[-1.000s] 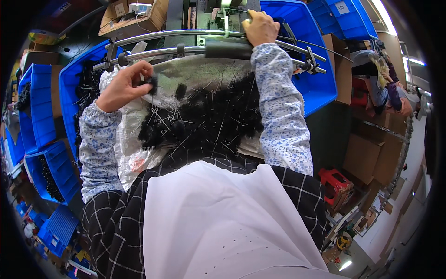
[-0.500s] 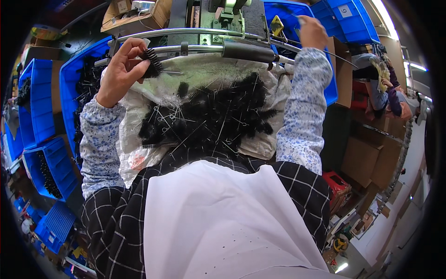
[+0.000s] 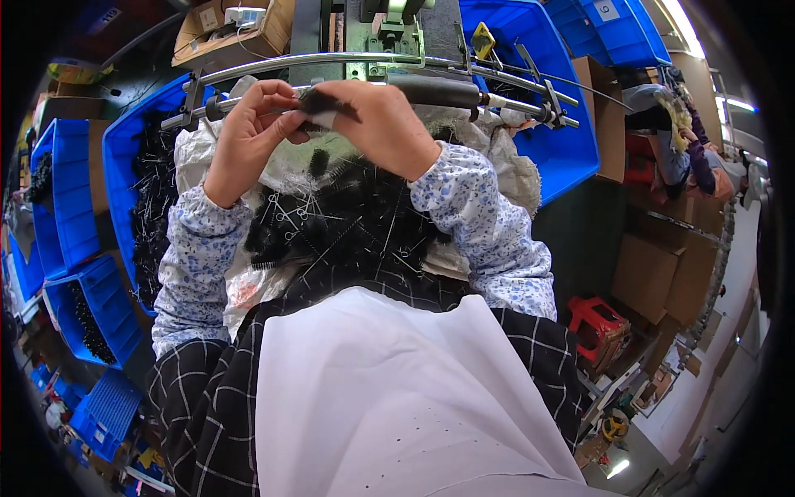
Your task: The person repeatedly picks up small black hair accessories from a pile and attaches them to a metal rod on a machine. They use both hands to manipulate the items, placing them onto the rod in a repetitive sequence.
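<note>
A small black twisted-wire brush (image 3: pixel 325 103) is held up in front of the metal rails, its bristles blurred. My left hand (image 3: pixel 251 139) pinches it at its left side, thumb against the fingers. From the right, my right hand (image 3: pixel 383 123) reaches over and closes on the same brush; its fingertips are partly hidden. Below both hands, a heap of black wire brushes (image 3: pixel 356 219) with thin metal stems and looped ends lies on a whitish woven sack (image 3: pixel 257 290) over my lap.
Parallel metal rails (image 3: pixel 306 60) with a dark roller (image 3: pixel 439 89) cross ahead, before a machine (image 3: pixel 393 29). A blue bin (image 3: pixel 122 166) of brushes stands left, another blue bin (image 3: pixel 575 153) right. Farther right are a red stool (image 3: pixel 592 327) and another person (image 3: pixel 691 149).
My right hand has come from above the right bin across to the left and now meets the left hand at the brush. My left hand has shifted slightly right.
</note>
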{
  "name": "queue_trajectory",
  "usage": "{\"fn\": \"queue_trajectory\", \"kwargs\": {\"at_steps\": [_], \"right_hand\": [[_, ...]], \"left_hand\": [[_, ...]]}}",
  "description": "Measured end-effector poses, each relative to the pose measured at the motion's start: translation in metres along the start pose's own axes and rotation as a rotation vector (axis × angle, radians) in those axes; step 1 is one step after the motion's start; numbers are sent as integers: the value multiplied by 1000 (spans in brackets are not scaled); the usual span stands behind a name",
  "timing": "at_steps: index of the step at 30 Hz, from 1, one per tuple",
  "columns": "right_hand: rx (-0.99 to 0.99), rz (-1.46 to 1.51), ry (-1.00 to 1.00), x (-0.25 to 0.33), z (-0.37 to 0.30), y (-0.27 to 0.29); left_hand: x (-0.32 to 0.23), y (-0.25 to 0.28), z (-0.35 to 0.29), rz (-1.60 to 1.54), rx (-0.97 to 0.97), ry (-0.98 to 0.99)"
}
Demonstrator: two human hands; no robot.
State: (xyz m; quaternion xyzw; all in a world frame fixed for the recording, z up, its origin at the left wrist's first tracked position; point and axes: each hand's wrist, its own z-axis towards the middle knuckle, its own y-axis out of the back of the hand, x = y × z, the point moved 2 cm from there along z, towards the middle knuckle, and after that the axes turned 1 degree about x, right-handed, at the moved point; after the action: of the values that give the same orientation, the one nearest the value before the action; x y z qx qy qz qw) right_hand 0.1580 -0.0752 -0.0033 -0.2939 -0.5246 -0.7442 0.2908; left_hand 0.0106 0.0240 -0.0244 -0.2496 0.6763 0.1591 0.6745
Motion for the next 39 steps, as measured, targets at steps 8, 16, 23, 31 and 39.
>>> {"fn": "queue_trajectory", "kwargs": {"at_steps": [8, 16, 23, 31, 39], "right_hand": [[-283, -932, -302, -124, 33, 82], [-184, -1120, -215, -147, 40, 72], [-234, -1044, -162, -154, 37, 72], [-223, -847, -71, -158, 45, 76], [-338, -981, -343, -161, 13, 86]], "left_hand": [[0, 11, -5, 82, 41, 106], [8, 23, -13, 123, 35, 149], [8, 20, -14, 136, 36, 157], [6, 9, -10, 144, 67, 132], [7, 17, -10, 124, 108, 173]]}}
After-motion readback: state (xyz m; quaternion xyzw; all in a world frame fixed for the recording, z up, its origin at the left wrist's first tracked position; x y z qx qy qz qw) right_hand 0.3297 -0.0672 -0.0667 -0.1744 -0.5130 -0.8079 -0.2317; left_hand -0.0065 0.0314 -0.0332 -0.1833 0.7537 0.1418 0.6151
